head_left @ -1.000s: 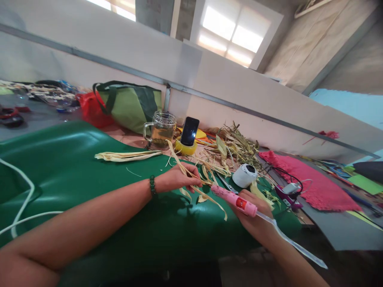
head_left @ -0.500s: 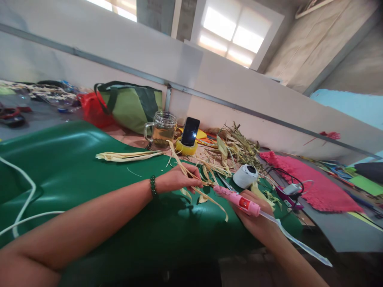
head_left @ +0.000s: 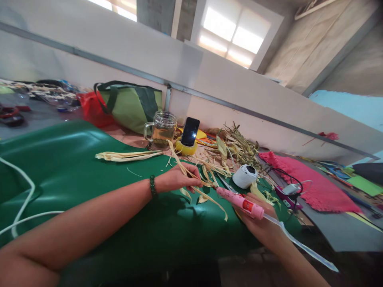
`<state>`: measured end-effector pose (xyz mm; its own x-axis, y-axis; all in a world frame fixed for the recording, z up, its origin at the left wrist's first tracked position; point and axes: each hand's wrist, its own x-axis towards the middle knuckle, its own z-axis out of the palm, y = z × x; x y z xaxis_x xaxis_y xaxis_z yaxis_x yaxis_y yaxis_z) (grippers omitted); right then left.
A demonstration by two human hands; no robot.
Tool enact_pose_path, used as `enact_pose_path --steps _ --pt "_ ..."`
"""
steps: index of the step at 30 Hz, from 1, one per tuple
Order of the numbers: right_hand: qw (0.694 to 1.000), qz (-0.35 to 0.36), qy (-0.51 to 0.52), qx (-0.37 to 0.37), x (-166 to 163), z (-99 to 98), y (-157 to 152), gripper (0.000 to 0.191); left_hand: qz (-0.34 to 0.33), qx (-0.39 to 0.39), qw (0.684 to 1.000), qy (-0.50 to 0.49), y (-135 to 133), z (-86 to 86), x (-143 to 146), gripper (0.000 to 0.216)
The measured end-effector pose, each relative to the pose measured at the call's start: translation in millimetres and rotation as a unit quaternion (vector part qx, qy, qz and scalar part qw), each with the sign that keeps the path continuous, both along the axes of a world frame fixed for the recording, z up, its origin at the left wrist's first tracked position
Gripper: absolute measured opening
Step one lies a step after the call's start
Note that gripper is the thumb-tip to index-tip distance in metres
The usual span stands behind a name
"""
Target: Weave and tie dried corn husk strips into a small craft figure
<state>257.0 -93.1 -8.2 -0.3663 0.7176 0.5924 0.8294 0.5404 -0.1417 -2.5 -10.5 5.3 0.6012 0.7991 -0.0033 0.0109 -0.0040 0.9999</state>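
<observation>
My left hand (head_left: 183, 178) is closed on strips of dried husk (head_left: 220, 206), which hang loosely from the fingers on both sides. My right hand (head_left: 257, 217) wraps round a pink hot glue gun (head_left: 239, 202), with a long clear glue stick (head_left: 309, 248) trailing out of its back end. The gun's nozzle points left at the husk, close to the left fingertips; whether it touches cannot be made out. Scissors (head_left: 226, 184), partly hidden, lie behind the gun beside a spool of white thread (head_left: 244, 176).
A bundle of pale husk strips (head_left: 128, 156) lies on the green mat (head_left: 74, 159). Behind stand a glass mug (head_left: 164, 129) of tea and a phone (head_left: 190, 131) resting on a yellow tape roll (head_left: 187, 148). Dried stalks (head_left: 239, 145), a power strip (head_left: 287, 198) and pink cloth (head_left: 314, 183) spread rightward.
My right hand has drawn the glue gun slightly to the right, away from the left fingertips. My left hand and the husk strips stay nearly still.
</observation>
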Motion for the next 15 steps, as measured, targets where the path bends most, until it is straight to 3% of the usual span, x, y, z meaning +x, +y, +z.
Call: enact_pose_path --steps 7,15 --pt "0.999 -0.011 0.031 -0.023 -0.5 1.2 -3.4 0.034 -0.008 0.009 1.0 0.008 -0.4 0.0 -0.1 0.024" --pt "1.0 0.008 -0.029 0.011 -6.4 -2.1 4.9 0.036 0.0 0.02 1.0 0.005 1.0 -1.8 -0.7 0.024"
